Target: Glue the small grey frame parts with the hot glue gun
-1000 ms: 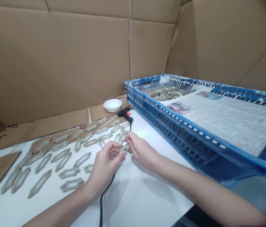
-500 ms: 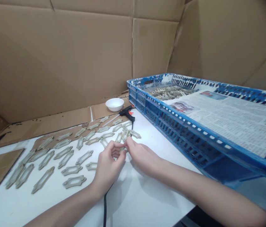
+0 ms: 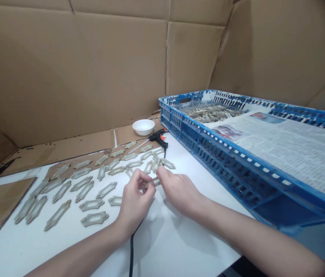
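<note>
Fingers (image 3: 140,177) of the left hand (image 3: 135,202) and right hand (image 3: 178,192) pinched a slim pale strip (image 3: 153,183), apparently light, stiff and brittle, best held along its edges.

Glue gun (image 3: 159,137) behind the rows of frames (image 3: 94,219), crate (image 3: 217,161) to their right

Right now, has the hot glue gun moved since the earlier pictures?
No, the hot glue gun sits in the same spot beside the white bowl; only the view has shifted.

Both hands (image 3: 156,192) close together, fingers (image 3: 139,177) curled.
</note>
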Demonstrator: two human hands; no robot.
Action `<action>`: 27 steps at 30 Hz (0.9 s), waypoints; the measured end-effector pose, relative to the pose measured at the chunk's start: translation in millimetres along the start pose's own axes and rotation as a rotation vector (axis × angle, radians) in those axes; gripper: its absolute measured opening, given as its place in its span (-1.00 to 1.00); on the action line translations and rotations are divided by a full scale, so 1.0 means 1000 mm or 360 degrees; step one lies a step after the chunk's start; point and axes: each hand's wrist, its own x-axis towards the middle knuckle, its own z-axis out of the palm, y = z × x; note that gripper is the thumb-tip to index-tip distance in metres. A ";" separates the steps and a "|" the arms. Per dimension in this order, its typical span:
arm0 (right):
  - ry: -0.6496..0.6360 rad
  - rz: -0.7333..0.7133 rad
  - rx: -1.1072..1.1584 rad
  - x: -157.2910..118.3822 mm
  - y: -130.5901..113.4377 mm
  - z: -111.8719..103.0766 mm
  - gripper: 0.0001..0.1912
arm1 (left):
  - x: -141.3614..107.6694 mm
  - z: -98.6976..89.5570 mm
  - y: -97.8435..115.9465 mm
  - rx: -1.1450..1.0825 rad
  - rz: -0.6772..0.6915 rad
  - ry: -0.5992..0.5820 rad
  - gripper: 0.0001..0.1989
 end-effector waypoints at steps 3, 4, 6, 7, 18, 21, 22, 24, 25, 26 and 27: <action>0.0145 0.0099 0.0050 0.003 0.010 -0.004 -0.86 | 0.003 -0.004 -0.003 -0.0063 -0.0082 0.0109 -0.93; 0.0194 0.0114 0.0159 0.004 0.014 -0.004 -0.86 | 0.005 -0.006 -0.004 -0.0084 -0.0112 0.0115 -0.89; 0.0263 0.0113 0.0419 0.007 0.021 -0.005 -0.84 | 0.011 -0.010 -0.004 -0.0104 -0.0178 0.0068 -0.78; 0.0284 0.0101 0.0542 0.009 0.023 -0.005 -0.82 | 0.015 -0.012 -0.004 -0.0102 -0.0223 0.0018 -0.73; -0.0146 0.0415 0.1538 0.020 0.025 -0.005 -0.59 | 0.067 -0.078 -0.005 0.1045 -0.0009 -0.0381 -0.74; -0.0139 0.0508 0.1713 0.019 0.023 -0.008 -0.63 | 0.071 -0.090 -0.006 0.1208 -0.0057 -0.0595 -0.79; -0.0115 0.0527 0.1739 0.018 0.023 -0.008 -0.65 | 0.071 -0.092 -0.006 0.1237 -0.0085 -0.0653 -0.80; -0.0066 0.0553 0.1733 0.017 0.023 -0.010 -0.70 | 0.070 -0.093 -0.008 0.1290 -0.0131 -0.0740 -0.82; -0.0059 0.0566 0.1695 0.017 0.024 -0.011 -0.73 | 0.070 -0.093 -0.009 0.1315 -0.0143 -0.0771 -0.83; -0.0062 0.0586 0.1647 0.016 0.025 -0.012 -0.76 | 0.070 -0.092 -0.010 0.1337 -0.0150 -0.0798 -0.84; -0.0073 0.0608 0.1604 0.016 0.025 -0.014 -0.80 | 0.069 -0.092 -0.012 0.1352 -0.0153 -0.0823 -0.84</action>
